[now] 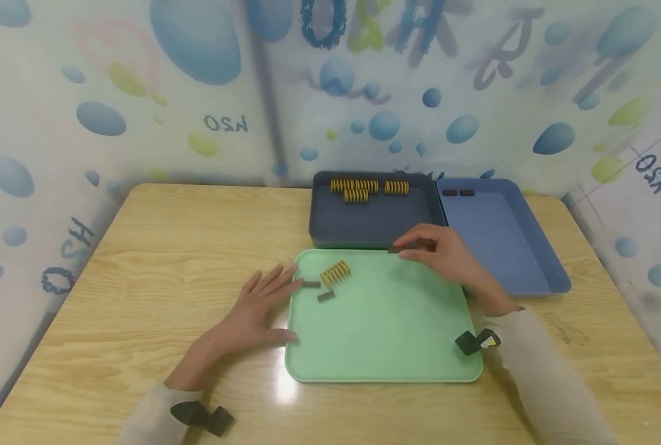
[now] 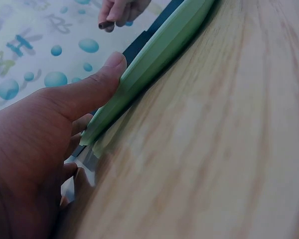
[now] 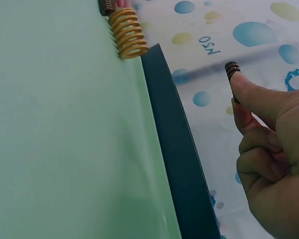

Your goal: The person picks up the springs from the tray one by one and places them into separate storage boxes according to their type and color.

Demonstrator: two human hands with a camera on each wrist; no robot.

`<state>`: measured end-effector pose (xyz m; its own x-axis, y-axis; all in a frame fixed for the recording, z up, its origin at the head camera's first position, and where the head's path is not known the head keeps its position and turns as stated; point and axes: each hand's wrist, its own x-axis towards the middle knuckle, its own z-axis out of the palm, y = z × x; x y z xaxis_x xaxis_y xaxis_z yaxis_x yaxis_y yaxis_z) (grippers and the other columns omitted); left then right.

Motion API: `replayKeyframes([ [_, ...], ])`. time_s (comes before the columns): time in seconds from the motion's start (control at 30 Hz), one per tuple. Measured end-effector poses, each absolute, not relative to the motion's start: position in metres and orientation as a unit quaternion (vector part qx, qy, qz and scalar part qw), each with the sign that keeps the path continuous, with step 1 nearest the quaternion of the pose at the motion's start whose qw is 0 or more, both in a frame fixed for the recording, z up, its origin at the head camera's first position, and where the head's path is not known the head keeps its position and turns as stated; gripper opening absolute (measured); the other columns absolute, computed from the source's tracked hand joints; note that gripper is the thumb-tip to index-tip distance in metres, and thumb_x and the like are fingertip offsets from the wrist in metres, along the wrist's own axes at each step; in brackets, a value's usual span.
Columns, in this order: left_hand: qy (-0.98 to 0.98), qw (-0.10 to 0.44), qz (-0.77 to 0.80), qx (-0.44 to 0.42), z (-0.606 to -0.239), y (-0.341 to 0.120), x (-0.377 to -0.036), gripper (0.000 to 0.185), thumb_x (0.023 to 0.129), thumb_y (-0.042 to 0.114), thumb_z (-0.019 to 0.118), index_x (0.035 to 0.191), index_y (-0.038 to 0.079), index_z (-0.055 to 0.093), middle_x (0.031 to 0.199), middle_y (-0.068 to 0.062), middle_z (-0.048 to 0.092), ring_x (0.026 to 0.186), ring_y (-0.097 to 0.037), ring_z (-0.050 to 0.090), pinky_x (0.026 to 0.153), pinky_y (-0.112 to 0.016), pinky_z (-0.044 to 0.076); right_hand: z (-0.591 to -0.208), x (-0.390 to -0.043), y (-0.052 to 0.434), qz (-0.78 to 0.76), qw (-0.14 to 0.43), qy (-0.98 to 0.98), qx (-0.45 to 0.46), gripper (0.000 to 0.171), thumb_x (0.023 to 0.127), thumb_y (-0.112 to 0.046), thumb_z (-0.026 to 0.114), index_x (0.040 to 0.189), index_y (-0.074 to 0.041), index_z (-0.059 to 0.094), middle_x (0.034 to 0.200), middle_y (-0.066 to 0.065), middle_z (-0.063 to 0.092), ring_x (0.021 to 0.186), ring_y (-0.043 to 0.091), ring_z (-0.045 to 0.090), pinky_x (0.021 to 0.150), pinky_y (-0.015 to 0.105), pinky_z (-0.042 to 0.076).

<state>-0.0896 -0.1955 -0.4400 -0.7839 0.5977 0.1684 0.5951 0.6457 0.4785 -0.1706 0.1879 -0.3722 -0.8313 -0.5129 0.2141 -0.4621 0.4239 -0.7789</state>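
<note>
My right hand point(image 1: 419, 247) pinches a small dark brown spring point(image 1: 396, 249) above the far edge of the green tray point(image 1: 386, 334); the spring's end point(image 3: 232, 69) shows above my thumb in the right wrist view. My left hand point(image 1: 264, 303) lies flat and open on the table, fingers against the tray's left rim point(image 2: 139, 74). On the tray lie a yellow spring point(image 1: 335, 272) and two small dark springs point(image 1: 311, 284) point(image 1: 326, 296). The yellow spring point(image 3: 127, 33) also shows in the right wrist view.
A dark grey tray point(image 1: 375, 228) behind the green one holds several yellow springs point(image 1: 364, 187). A blue tray point(image 1: 503, 247) to its right holds two dark springs point(image 1: 458, 193). The wooden table point(image 1: 158, 259) is ringed by patterned walls.
</note>
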Motion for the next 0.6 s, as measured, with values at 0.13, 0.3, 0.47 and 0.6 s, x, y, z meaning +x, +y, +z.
replayKeyframes([
  [0.13, 0.907, 0.001, 0.263, 0.33, -0.442, -0.196, -0.089, 0.093, 0.075, 0.06, 0.07, 0.15, 0.017, 0.034, 0.158, -0.004, 0.018, 0.144, -0.034, 0.012, 0.111, -0.059, 0.003, -0.352, -0.164, 0.189, -0.454, 0.02, 0.848, -0.274, 0.018, 0.089, 0.0, 0.065, 0.106, -0.003, 0.071, 0.093, 0.008, 0.062, 0.048, 0.016, 0.033, 0.044, 0.029, 0.033],
  [0.3, 0.906, 0.002, 0.265, 0.33, -0.441, -0.196, -0.089, 0.093, 0.075, 0.06, 0.07, 0.149, 0.016, 0.035, 0.158, -0.005, 0.019, 0.143, -0.035, 0.012, 0.111, -0.059, 0.003, -0.34, -0.162, 0.194, -0.438, 0.01, 0.861, -0.257, 0.017, 0.089, -0.001, 0.065, 0.106, -0.002, 0.07, 0.094, 0.008, 0.061, 0.052, 0.017, 0.038, 0.047, 0.029, 0.035],
  [0.47, 0.906, 0.001, 0.265, 0.33, -0.44, -0.196, -0.089, 0.093, 0.075, 0.06, 0.071, 0.149, 0.016, 0.035, 0.158, -0.004, 0.018, 0.144, -0.034, 0.012, 0.111, -0.059, 0.003, -0.334, -0.165, 0.201, -0.43, -0.008, 0.866, -0.253, 0.017, 0.089, -0.002, 0.066, 0.105, -0.001, 0.07, 0.088, 0.009, 0.061, 0.051, 0.016, 0.04, 0.044, 0.028, 0.035],
  [0.6, 0.905, 0.001, 0.266, 0.331, -0.441, -0.196, -0.09, 0.093, 0.075, 0.059, 0.071, 0.15, 0.017, 0.034, 0.158, -0.005, 0.018, 0.144, -0.035, 0.012, 0.111, -0.059, 0.003, -0.335, -0.169, 0.207, -0.423, -0.021, 0.869, -0.255, 0.017, 0.089, -0.001, 0.066, 0.105, 0.0, 0.07, 0.082, 0.012, 0.059, 0.049, 0.015, 0.04, 0.043, 0.027, 0.035],
])
